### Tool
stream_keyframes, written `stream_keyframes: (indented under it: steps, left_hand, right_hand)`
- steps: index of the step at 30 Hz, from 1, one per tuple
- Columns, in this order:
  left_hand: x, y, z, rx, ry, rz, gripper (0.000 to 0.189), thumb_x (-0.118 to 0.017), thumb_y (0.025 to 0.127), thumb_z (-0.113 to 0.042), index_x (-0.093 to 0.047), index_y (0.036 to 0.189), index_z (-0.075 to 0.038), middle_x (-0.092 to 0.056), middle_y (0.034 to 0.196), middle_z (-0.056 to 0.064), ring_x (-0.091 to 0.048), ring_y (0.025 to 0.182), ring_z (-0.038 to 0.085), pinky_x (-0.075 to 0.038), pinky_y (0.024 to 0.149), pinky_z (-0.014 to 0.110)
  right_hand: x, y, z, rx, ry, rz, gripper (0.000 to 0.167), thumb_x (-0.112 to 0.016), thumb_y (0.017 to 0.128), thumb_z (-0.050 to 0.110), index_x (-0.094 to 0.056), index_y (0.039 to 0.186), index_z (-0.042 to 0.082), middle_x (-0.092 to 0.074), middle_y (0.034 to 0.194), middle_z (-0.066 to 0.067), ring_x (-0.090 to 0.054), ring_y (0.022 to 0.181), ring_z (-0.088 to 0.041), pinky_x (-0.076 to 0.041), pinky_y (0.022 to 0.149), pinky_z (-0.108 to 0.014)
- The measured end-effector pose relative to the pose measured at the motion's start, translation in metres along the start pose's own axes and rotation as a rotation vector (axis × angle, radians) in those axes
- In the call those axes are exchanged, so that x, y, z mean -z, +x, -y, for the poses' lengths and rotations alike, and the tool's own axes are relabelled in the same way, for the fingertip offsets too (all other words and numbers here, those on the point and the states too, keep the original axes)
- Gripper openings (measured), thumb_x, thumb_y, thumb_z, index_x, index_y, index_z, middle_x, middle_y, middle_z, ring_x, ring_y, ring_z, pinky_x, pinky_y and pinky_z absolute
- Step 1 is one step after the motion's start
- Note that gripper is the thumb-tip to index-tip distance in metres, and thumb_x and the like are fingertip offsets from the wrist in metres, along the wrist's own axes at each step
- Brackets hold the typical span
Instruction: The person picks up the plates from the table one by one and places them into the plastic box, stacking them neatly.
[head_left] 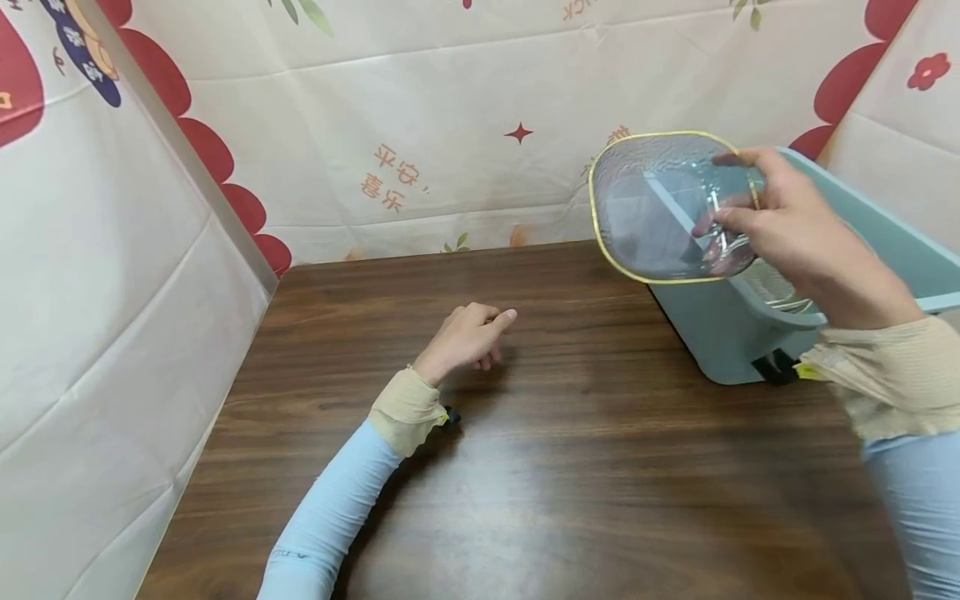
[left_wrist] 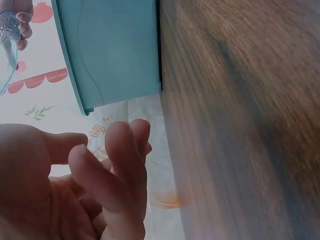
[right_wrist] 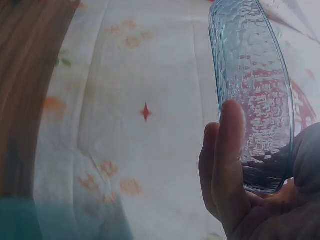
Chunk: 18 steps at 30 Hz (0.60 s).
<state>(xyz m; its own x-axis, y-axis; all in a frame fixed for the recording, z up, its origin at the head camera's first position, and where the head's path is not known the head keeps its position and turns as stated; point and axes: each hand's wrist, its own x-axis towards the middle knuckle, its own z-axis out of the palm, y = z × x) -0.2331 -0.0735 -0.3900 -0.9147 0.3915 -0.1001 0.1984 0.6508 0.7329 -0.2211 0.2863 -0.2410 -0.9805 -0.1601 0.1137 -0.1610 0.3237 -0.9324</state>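
A clear textured glass bowl with a gold rim is held up at the right, above the near corner of a blue-green bin. My right hand grips it by its side, with the thumb at one face and fingers behind; in the right wrist view the bowl stands on edge against the palm. Low over the wooden table hovers my left hand, its fingers loosely bent and holding nothing. The left wrist view shows this hand with thumb and fingertips apart.
Inside the bin, partly hidden by my right hand, lies a pale item with thin rims. A white printed cloth hangs behind the table and along its left side. Both wrists wear beige wraps.
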Motion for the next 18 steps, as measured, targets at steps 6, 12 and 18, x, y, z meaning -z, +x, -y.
stream_keyframes:
  steps: [6, 12, 18]
  left_hand:
    - [-0.001, -0.001, 0.002, 0.006, -0.01, 0.006, 0.053, -0.046, 0.109, -0.048, -0.072, 0.101, -0.002, -0.075, 0.07, 0.01, -0.073, 0.06, 0.034, -0.062, 0.058, 0.045]
    - [0.0, -0.003, 0.006, 0.036, -0.011, 0.002, 0.051, -0.047, 0.109, -0.048, -0.073, 0.103, -0.004, -0.075, 0.073, 0.013, -0.073, 0.06, 0.034, -0.062, 0.056, 0.042]
    - [-0.001, -0.003, 0.007, 0.037, -0.011, 0.013, 0.053, -0.047, 0.109, -0.048, -0.071, 0.099, -0.002, -0.075, 0.074, 0.013, -0.073, 0.06, 0.033, -0.063, 0.057, 0.042]
  right_hand:
    - [0.043, 0.004, 0.004, 0.027, -0.007, -0.043, 0.051, -0.042, 0.104, -0.01, -0.03, 0.145, 0.018, -0.073, 0.077, 0.005, -0.069, 0.053, -0.014, -0.059, 0.046, -0.03]
    - [0.07, 0.01, -0.004, -0.065, -0.238, -0.093, 0.059, -0.043, 0.104, -0.007, -0.025, 0.152, 0.022, -0.065, 0.081, 0.019, -0.071, 0.054, -0.009, -0.06, 0.047, -0.031]
    - [0.093, 0.017, -0.028, -0.149, -0.339, -0.086, 0.058, -0.041, 0.105, -0.006, -0.023, 0.154, 0.02, -0.065, 0.081, 0.012, -0.071, 0.056, -0.012, -0.062, 0.051, -0.037]
